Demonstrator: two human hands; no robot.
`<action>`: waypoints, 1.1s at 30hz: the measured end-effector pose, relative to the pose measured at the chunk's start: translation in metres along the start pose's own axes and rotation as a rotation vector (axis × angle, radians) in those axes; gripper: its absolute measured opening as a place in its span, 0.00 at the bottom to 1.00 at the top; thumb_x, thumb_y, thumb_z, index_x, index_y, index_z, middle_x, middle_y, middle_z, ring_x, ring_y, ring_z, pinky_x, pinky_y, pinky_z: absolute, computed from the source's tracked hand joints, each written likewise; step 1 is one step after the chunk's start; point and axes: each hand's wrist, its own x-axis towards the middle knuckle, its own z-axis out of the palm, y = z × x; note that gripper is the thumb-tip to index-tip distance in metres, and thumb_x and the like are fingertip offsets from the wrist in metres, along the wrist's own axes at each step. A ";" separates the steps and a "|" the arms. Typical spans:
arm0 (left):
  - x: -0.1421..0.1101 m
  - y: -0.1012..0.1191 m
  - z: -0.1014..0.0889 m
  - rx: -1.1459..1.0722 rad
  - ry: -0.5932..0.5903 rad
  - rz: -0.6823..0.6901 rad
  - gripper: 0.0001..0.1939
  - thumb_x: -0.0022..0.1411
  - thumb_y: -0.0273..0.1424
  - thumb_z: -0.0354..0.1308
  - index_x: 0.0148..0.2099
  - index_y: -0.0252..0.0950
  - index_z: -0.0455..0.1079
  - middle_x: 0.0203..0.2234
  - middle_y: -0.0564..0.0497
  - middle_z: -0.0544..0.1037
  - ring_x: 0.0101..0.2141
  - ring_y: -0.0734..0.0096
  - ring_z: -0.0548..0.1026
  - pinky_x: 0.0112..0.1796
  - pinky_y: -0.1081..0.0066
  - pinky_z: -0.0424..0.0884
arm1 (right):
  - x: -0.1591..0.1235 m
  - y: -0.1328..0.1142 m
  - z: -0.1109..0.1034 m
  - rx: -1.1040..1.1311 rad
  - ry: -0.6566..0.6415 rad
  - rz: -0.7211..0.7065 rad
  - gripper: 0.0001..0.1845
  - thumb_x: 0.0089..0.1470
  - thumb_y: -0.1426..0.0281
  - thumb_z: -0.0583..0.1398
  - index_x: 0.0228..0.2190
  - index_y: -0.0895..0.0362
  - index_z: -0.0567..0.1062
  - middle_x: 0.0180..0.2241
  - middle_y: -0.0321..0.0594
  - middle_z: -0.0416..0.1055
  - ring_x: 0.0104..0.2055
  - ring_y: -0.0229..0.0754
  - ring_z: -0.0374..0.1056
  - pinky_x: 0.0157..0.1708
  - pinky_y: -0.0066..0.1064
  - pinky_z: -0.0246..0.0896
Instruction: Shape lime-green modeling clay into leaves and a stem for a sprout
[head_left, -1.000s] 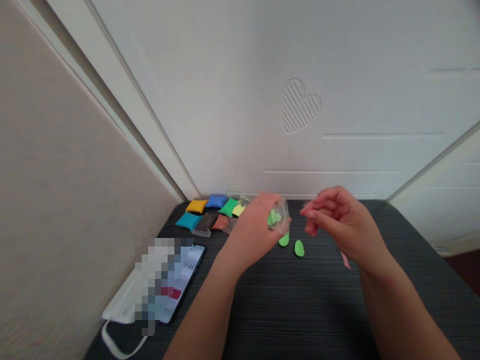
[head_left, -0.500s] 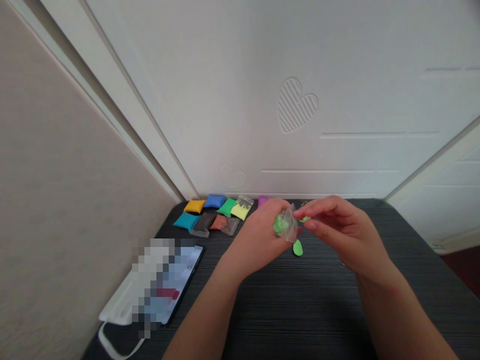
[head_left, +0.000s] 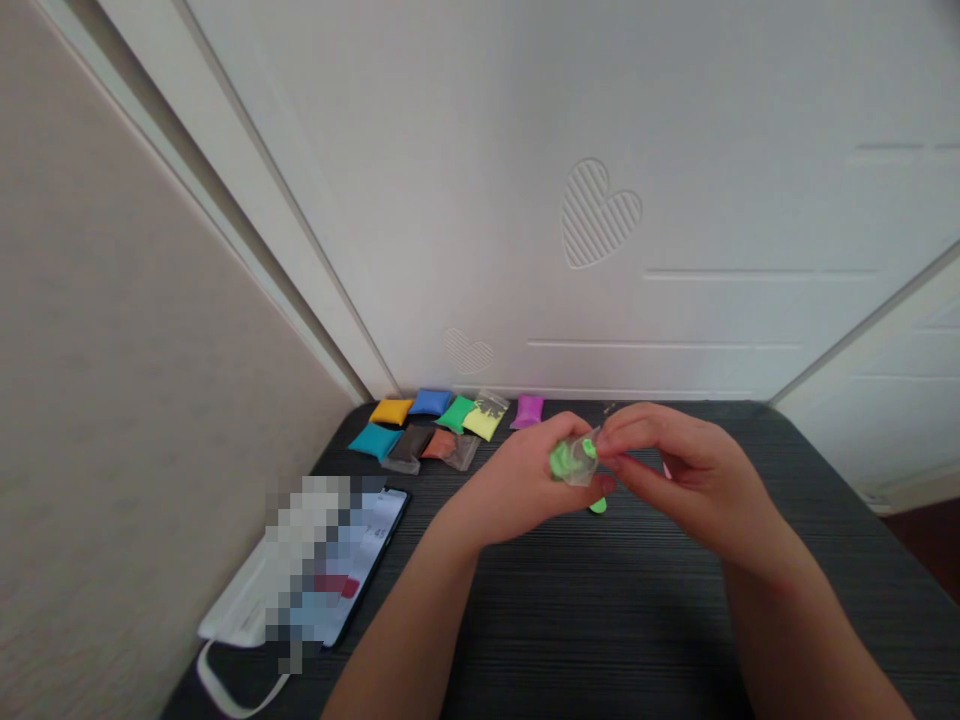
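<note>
My left hand is closed around a small clear plastic bag with light green modelling clay in it. The bag's mouth faces right. There, the thumb and fingertips of my right hand are pinched together at a small piece of green clay; whether it lies inside the bag or just at its edge is hard to see. Under my left fingers, a flat green clay piece rests on the table, partly hidden.
Along the table's back edge lie several clay packets, among them yellow, blue, teal, brown and purple. A phone and a white face mask are at left. Something pink shows behind my right hand.
My right hand has brought the small green clay piece left, from beside the bag to its mouth. My left hand now covers more of the flat green piece, and the purple packet shows fully.
</note>
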 end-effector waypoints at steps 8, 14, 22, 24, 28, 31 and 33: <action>0.001 -0.001 -0.001 -0.010 -0.035 -0.016 0.13 0.53 0.38 0.56 0.39 0.36 0.64 0.28 0.55 0.70 0.29 0.73 0.67 0.28 0.75 0.61 | -0.001 -0.003 -0.005 0.010 -0.083 0.039 0.07 0.50 0.76 0.57 0.33 0.54 0.72 0.33 0.37 0.70 0.37 0.38 0.67 0.37 0.30 0.62; 0.000 -0.002 0.000 0.036 0.007 -0.020 0.13 0.53 0.38 0.55 0.39 0.36 0.64 0.29 0.54 0.71 0.30 0.72 0.68 0.29 0.74 0.62 | 0.002 -0.005 -0.003 -0.034 -0.113 0.056 0.07 0.49 0.74 0.57 0.33 0.54 0.71 0.35 0.39 0.70 0.39 0.40 0.66 0.40 0.33 0.62; 0.001 -0.002 -0.001 0.231 0.102 0.028 0.09 0.53 0.35 0.54 0.36 0.37 0.62 0.29 0.55 0.69 0.30 0.71 0.67 0.29 0.73 0.62 | 0.002 -0.004 0.000 -0.093 -0.059 0.085 0.08 0.49 0.74 0.56 0.34 0.54 0.70 0.34 0.38 0.69 0.37 0.39 0.66 0.38 0.31 0.61; 0.001 -0.001 0.000 0.295 0.138 0.051 0.10 0.53 0.33 0.54 0.39 0.37 0.62 0.33 0.53 0.69 0.34 0.69 0.67 0.34 0.70 0.63 | 0.002 -0.004 0.000 -0.105 -0.022 0.096 0.08 0.50 0.75 0.56 0.34 0.54 0.70 0.33 0.38 0.69 0.36 0.38 0.66 0.37 0.30 0.61; 0.000 -0.001 0.002 0.309 0.164 0.085 0.20 0.52 0.31 0.55 0.48 0.38 0.58 0.42 0.49 0.68 0.44 0.64 0.66 0.44 0.65 0.62 | 0.001 -0.005 0.000 -0.119 0.030 0.133 0.07 0.50 0.75 0.55 0.33 0.54 0.70 0.32 0.37 0.70 0.34 0.38 0.66 0.33 0.28 0.61; -0.002 -0.002 0.002 0.290 0.174 0.111 0.23 0.52 0.31 0.56 0.51 0.39 0.56 0.46 0.49 0.66 0.47 0.64 0.64 0.47 0.64 0.60 | 0.001 -0.005 0.000 -0.125 0.026 0.137 0.07 0.50 0.75 0.55 0.33 0.55 0.70 0.31 0.37 0.70 0.33 0.38 0.66 0.32 0.28 0.61; -0.001 -0.004 0.002 0.284 0.199 0.132 0.23 0.53 0.34 0.57 0.51 0.40 0.56 0.46 0.49 0.66 0.48 0.64 0.63 0.48 0.63 0.59 | 0.001 -0.004 0.001 -0.124 0.020 0.127 0.07 0.50 0.75 0.55 0.33 0.55 0.70 0.32 0.38 0.70 0.34 0.38 0.66 0.33 0.28 0.61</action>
